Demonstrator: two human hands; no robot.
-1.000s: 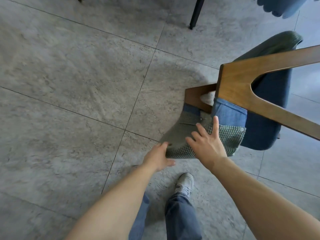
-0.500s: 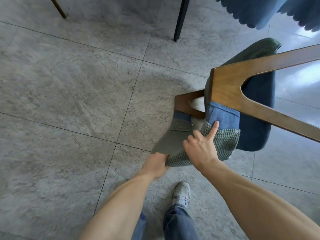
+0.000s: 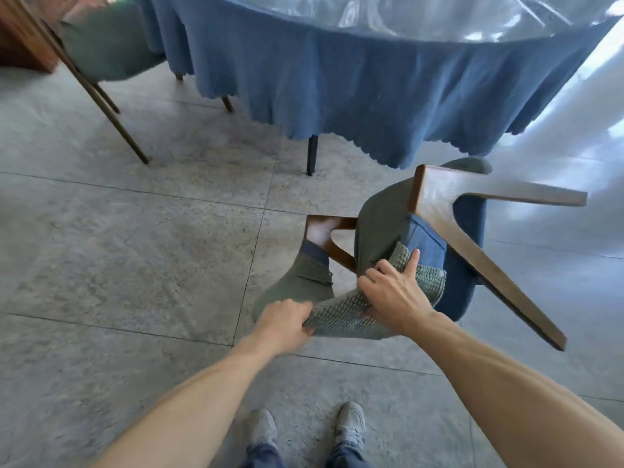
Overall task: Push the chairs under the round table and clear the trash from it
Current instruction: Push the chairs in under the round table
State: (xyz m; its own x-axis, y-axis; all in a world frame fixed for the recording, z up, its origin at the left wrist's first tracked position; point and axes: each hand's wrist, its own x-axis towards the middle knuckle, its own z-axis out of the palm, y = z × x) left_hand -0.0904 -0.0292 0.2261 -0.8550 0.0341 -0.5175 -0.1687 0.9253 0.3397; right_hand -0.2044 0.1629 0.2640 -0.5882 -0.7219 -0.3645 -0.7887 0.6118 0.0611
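At the upper left of the frame, a second chair (image 3: 111, 52) with a green seat stood partly under the blue tablecloth (image 3: 337, 86); one second earlier only the grey tile floor (image 3: 118, 248) and one dark leg showed there. The round surface (image 3: 422, 15), under a clear plastic sheet, now filled the top of the frame, where before only a scrap of blue cloth was visible. A dark table leg (image 3: 312, 155) stood below the cloth hem.

At lower centre, the left hand (image 3: 285, 324) was clenched on the near edge of the green textured cover (image 3: 344, 312), as in both earlier frames. The right hand (image 3: 393, 295) grasped the same cover further right, index finger extended along the fabric, fingers more curled than one second earlier.

At centre right, the overturned chair (image 3: 449, 241) lay tilted, its wooden legs (image 3: 489, 265) pointing right and lower right, near the tablecloth hem but apart from it. Both shoes (image 3: 351, 425) showed at bottom centre; earlier only one did.
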